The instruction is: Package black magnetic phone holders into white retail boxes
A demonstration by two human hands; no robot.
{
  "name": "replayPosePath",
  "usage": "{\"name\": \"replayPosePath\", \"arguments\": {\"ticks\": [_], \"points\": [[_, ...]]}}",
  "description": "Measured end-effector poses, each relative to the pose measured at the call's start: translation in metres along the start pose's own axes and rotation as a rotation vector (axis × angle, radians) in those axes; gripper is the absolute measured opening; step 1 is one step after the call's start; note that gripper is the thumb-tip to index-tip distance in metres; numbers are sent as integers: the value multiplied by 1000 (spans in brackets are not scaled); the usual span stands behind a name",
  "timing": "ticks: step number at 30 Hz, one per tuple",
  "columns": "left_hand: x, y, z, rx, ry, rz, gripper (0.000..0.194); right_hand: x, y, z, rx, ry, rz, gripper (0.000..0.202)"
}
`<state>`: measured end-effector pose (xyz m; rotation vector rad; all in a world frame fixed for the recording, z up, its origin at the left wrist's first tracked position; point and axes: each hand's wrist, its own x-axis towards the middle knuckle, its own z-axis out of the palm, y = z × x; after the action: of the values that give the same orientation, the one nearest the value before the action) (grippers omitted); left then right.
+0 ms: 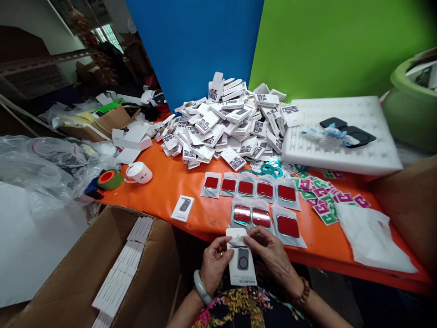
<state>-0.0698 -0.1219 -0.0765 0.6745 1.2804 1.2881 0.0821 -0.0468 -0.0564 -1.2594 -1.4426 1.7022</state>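
Note:
Just off the table's front edge, a small white box (241, 269) printed with a dark magnetic holder and the word MAGNETIC is held between both hands. Its top flap stands up, and whitish plastic shows at its mouth. My left hand (215, 262) pinches the box's upper left side. At the upper right, the fingers of my right hand (269, 250) close on the mouth of the box. Beyond them lie several clear pouches (246, 187) with red square pieces in them. A similar white box (183, 208) rests on the table to the left.
A large heap of white boxes (218, 127) covers the back of the orange table (160, 182). Lower left stands a cardboard carton (160, 255) with stacked white boxes. A white mug (139, 172), a foam tray (341, 155), printed cards (321, 196) and a white plastic bag (372, 237) lie about.

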Motion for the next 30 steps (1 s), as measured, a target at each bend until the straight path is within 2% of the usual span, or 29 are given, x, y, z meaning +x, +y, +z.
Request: {"name": "replayPosePath", "arguments": {"ticks": [4, 8, 12, 16, 19, 24, 30], "points": [[6, 16, 6, 178, 147, -36, 29, -10, 1, 3, 43, -50, 40, 30], [8, 30, 15, 365, 198, -47, 23, -11, 1, 6, -35, -20, 15, 32], [3, 34, 19, 392, 164, 16, 18, -8, -5, 9, 42, 18, 22, 28], [0, 32, 16, 288, 159, 78, 17, -8, -16, 4, 23, -118, -47, 21], [0, 30, 11, 288, 77, 69, 21, -8, -21, -5, -115, -223, -87, 27], [-1, 23, 3, 297, -22, -19, 31, -10, -19, -14, -162, -314, -46, 29], [-7, 16, -1, 399, -42, 26, 28, -19, -11, -8, -71, -294, 69, 29]]}}
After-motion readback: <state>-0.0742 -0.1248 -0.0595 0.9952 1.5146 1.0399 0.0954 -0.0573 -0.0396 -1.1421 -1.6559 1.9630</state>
